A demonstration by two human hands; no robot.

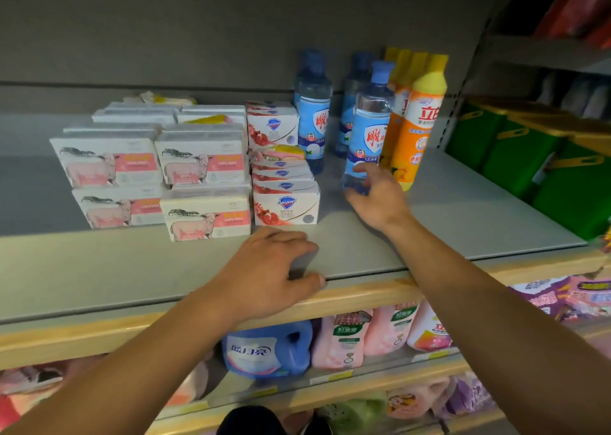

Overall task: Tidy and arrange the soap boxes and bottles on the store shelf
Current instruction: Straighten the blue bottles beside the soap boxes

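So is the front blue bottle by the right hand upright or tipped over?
Upright. The front blue bottle stands on its base on the shelf, cap uppermost, while the right hand reaches its lower part.

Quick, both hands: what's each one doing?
Left hand: open, resting on the shelf edge, holding nothing.
Right hand: open, fingers at the base of the blue bottle.

On the lower shelf we saw a blue detergent jug [267, 348] beside pink bottles [344, 338]. To the right stood green bins [529, 157] with yellow handles, and above them red packages [575, 8], blurred.
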